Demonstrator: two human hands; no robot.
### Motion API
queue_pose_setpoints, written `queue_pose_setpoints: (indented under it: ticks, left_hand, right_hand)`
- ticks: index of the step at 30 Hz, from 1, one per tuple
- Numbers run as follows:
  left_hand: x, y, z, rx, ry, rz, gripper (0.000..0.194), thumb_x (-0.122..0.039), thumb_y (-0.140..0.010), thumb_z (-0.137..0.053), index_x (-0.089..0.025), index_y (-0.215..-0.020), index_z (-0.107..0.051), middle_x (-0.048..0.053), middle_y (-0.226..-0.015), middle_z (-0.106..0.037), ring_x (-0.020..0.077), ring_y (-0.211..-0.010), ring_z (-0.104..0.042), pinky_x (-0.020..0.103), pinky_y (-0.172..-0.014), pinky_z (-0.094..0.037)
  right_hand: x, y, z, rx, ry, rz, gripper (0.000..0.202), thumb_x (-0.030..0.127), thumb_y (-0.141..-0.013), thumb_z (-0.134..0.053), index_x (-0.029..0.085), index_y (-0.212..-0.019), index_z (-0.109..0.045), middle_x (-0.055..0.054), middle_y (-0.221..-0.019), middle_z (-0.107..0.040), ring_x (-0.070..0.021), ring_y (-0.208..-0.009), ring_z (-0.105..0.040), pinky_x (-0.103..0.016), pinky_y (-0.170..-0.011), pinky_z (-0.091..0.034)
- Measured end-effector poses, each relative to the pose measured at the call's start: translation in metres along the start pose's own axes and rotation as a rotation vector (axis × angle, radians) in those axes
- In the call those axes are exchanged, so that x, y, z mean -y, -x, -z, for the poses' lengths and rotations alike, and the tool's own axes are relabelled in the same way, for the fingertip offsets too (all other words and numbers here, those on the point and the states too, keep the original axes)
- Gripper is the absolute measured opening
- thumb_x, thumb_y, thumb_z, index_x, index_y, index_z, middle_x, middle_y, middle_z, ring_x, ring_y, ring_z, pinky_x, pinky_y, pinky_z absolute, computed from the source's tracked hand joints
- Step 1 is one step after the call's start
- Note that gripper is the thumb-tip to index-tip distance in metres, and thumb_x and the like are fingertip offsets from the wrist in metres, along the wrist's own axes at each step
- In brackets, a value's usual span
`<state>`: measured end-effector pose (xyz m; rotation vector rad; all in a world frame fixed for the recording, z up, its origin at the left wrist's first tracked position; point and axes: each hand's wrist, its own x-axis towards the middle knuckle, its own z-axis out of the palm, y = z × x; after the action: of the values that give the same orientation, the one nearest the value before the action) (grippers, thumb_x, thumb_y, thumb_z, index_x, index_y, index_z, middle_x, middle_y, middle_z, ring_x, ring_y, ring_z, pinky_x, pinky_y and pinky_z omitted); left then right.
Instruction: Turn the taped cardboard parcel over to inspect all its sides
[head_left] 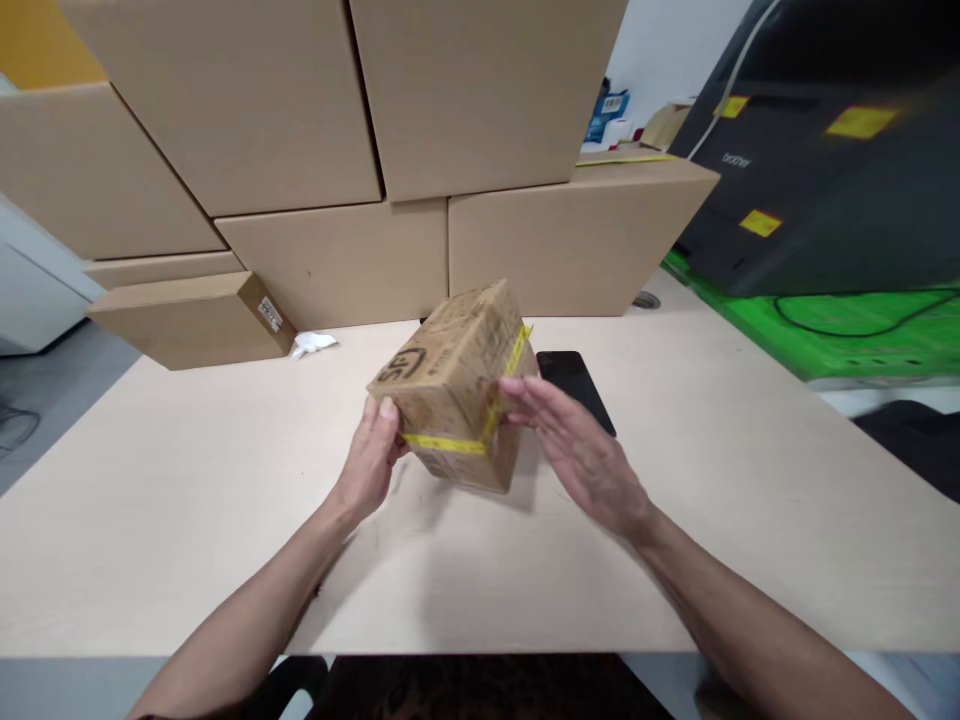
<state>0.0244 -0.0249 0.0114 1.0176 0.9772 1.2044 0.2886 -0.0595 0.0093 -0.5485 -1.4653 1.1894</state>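
Observation:
A small cardboard box (457, 400) with dark print and yellow tape is held tilted over the middle of the table. My left hand (369, 455) grips its near left corner, thumb on the front face and fingers tucked partly out of sight beneath. On the other side, my right hand (574, 445) has its fingers stretched out, the tips at the taped right face of the box. Whether those fingertips press on the tape or only hover close, I cannot tell. Just behind the right hand lies a black phone (576, 385), partly covered by it.
Large cardboard boxes (337, 265) are stacked along the back of the table (187, 560). A flat box (187, 320) sits at the left, a crumpled white tissue (313, 343) beside it. A dark Brother machine (817, 190) stands at the right on something green (847, 330).

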Motion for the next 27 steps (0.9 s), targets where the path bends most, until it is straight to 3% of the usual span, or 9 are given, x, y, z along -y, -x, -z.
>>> queue_pose_setpoints:
  ticks: [3,6,9,11,14,16,21,24,27]
  left_hand:
    - [-0.007,-0.012,0.005,-0.118,0.161,0.135,0.06,-0.07,-0.092,-0.071,-0.025,-0.131,-0.064,0.009,-0.126,-0.073,0.0206,-0.09,-0.079,0.033,-0.073,-0.067]
    - [-0.013,-0.017,0.008,-0.191,0.265,0.193,0.054,-0.071,-0.096,-0.064,-0.022,-0.119,-0.066,0.007,-0.111,-0.07,0.0177,-0.079,-0.074,0.034,-0.069,-0.067]
    - [-0.014,-0.015,0.006,-0.206,0.214,0.196,0.062,-0.07,-0.09,-0.074,-0.026,-0.132,-0.062,0.01,-0.124,-0.068,0.0204,-0.091,-0.073,0.034,-0.071,-0.066]
    - [-0.012,-0.013,0.004,-0.229,0.141,0.193,0.087,-0.062,-0.082,-0.086,-0.034,-0.154,-0.045,0.011,-0.142,-0.063,0.0232,-0.106,-0.072,0.033,-0.074,-0.065]
    - [-0.007,-0.011,0.002,-0.285,0.009,0.169,0.132,-0.058,-0.071,-0.095,-0.041,-0.17,-0.009,0.014,-0.168,-0.043,0.0302,-0.133,-0.063,0.035,-0.082,-0.064]
    - [-0.003,-0.011,0.003,-0.276,-0.078,0.126,0.138,-0.061,-0.071,-0.094,-0.042,-0.172,-0.003,0.014,-0.179,-0.025,0.0359,-0.153,-0.048,0.042,-0.098,-0.062]
    - [0.003,-0.024,0.013,-0.2,-0.183,-0.043,0.104,-0.074,-0.082,-0.08,-0.041,-0.166,-0.028,0.005,-0.185,-0.011,0.0346,-0.172,-0.01,0.05,-0.136,-0.025]
    - [0.002,-0.04,0.022,-0.118,-0.183,-0.165,0.072,-0.075,-0.092,-0.068,-0.037,-0.15,-0.05,0.005,-0.175,-0.039,0.028,-0.167,-0.027,0.045,-0.137,-0.023]
    - [0.0,-0.051,0.033,-0.033,-0.168,-0.198,0.069,-0.07,-0.092,-0.073,-0.034,-0.147,-0.054,0.007,-0.166,-0.052,0.0267,-0.16,-0.041,0.042,-0.133,-0.032]
  right_hand:
    - [-0.001,0.003,-0.003,0.011,0.132,-0.007,0.052,0.046,-0.105,-0.063,0.047,-0.156,-0.056,0.004,-0.166,-0.058,-0.0267,-0.155,-0.052,-0.048,-0.123,-0.049]
    - [-0.006,-0.002,0.003,-0.229,0.253,-0.018,0.043,0.046,-0.104,-0.065,0.046,-0.147,-0.066,0.002,-0.159,-0.065,-0.0288,-0.15,-0.057,-0.053,-0.124,-0.046]
    - [-0.02,-0.012,0.016,-0.442,0.207,-0.134,0.046,0.056,-0.097,-0.072,0.038,-0.139,-0.072,-0.003,-0.154,-0.068,-0.0327,-0.149,-0.057,-0.058,-0.124,-0.045]
    - [-0.03,-0.018,0.024,-0.5,0.193,-0.232,0.053,0.06,-0.089,-0.078,0.034,-0.136,-0.073,-0.006,-0.153,-0.069,-0.0345,-0.149,-0.057,-0.059,-0.124,-0.045]
    - [-0.039,-0.024,0.029,-0.519,0.184,-0.31,0.058,0.063,-0.084,-0.08,0.033,-0.133,-0.072,-0.007,-0.152,-0.069,-0.0343,-0.15,-0.056,-0.06,-0.126,-0.043]
    - [-0.042,-0.025,0.028,-0.513,0.148,-0.328,0.061,0.065,-0.084,-0.08,0.033,-0.135,-0.071,-0.008,-0.155,-0.067,-0.0338,-0.151,-0.055,-0.06,-0.129,-0.039]
    - [-0.05,-0.029,0.024,-0.445,0.063,-0.395,0.074,0.065,-0.082,-0.081,0.033,-0.145,-0.063,-0.009,-0.168,-0.054,-0.0335,-0.16,-0.045,-0.059,-0.133,-0.034]
    - [-0.058,-0.039,0.027,-0.435,0.065,-0.42,0.087,0.07,-0.08,-0.08,0.032,-0.153,-0.055,-0.012,-0.175,-0.044,-0.0334,-0.164,-0.038,-0.058,-0.136,-0.028]
    - [-0.067,-0.057,0.031,-0.454,0.092,-0.403,0.102,0.077,-0.078,-0.078,0.031,-0.162,-0.043,-0.013,-0.182,-0.028,-0.0312,-0.169,-0.026,-0.056,-0.138,-0.019]
